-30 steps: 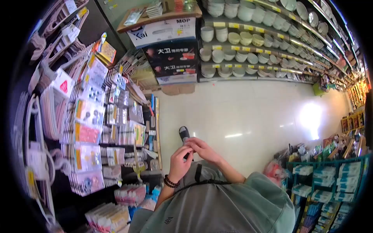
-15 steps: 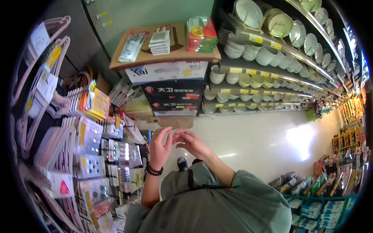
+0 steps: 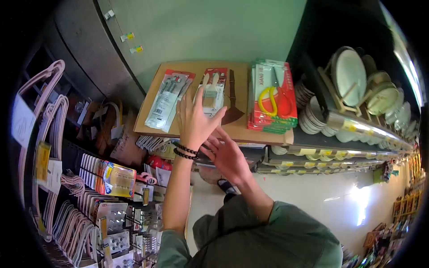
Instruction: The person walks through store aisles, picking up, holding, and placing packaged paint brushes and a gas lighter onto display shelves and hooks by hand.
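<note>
My left hand (image 3: 195,120), with a black bead bracelet (image 3: 185,152) at the wrist, is open over the front of a cardboard box top (image 3: 248,127), fingers stretched out and thumb apart. Lower and to its right, my right hand (image 3: 229,157) is open, fingers spread and palm turned up, holding nothing. Just beyond the left fingers lies a stack of packaged paintbrushes (image 3: 210,99). Silvery plastic packs (image 3: 167,100), contents unclear, lie to the left. On the right sits a stack of carded scissors (image 3: 273,100) with yellow and red handles.
Shelves of bowls (image 3: 310,116) and plates (image 3: 351,76) stand to the right. Clothes hangers (image 3: 73,228) and carded goods (image 3: 118,178) hang on the left. A green wall (image 3: 214,31) rises behind the box. Pale floor tiles (image 3: 308,192) lie below.
The box top now appears closer and larger. My hands have moved forward to its front edge, the left one reaching over it. The fingertips, earlier close together, are now apart.
</note>
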`<state>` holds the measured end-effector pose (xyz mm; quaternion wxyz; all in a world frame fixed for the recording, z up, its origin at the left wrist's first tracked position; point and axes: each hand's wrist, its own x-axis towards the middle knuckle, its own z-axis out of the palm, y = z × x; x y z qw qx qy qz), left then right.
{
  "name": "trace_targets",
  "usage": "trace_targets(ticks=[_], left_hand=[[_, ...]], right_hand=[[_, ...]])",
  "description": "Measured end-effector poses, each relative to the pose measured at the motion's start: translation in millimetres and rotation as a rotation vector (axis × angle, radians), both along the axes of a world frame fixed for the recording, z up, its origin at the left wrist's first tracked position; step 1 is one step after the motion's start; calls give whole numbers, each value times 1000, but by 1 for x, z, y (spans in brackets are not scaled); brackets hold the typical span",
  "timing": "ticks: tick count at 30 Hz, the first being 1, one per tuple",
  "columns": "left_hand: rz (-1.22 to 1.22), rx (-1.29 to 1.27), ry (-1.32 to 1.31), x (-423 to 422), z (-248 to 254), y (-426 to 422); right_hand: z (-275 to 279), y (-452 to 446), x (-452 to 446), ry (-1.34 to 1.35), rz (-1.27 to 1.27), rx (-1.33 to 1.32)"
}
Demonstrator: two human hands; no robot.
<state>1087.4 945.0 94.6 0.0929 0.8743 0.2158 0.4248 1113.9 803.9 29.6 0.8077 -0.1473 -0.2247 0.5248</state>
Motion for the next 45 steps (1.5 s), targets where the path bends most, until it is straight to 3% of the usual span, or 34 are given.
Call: trace_targets(ticks=[3, 4, 8, 12, 13, 15, 16, 19, 25, 28, 35, 45], left_hand=[[39, -235, 298, 16, -6, 14], [-40, -337, 285, 16, -6, 17], [-45, -245, 195, 12, -7, 17], [31, -147, 138, -4, 10, -1], [44, -146, 121, -12, 13, -10], [65, -133, 81, -32, 17, -36], [85, -133, 43, -42, 11, -50], [170, -160, 26, -76, -18, -101], [681, -382, -152, -140, -81, -222], [818, -475, -183, -170, -87, -291], [1214, -502, -353, -205, -99, -429], [1651, -419, -948, -235, -126, -557]], right_hand=[[-5, 15, 28, 1, 126, -83], [-10, 18, 38, -56, 182, -94], [-27, 25, 65, -155, 377, -78], [-31, 25, 72, -108, 422, 52], [-28, 20, 74, -106, 411, -61], [-49, 17, 75, -119, 444, 64], [-40, 11, 71, -90, 435, -23], [-27, 35, 50, -177, 651, 63], [-24, 9, -41, -97, 1131, 36], [-24, -37, -79, -334, 1266, -76], [-57, -147, -144, -765, 1475, 212], [-60, -267, -269, -949, 1939, 725]])
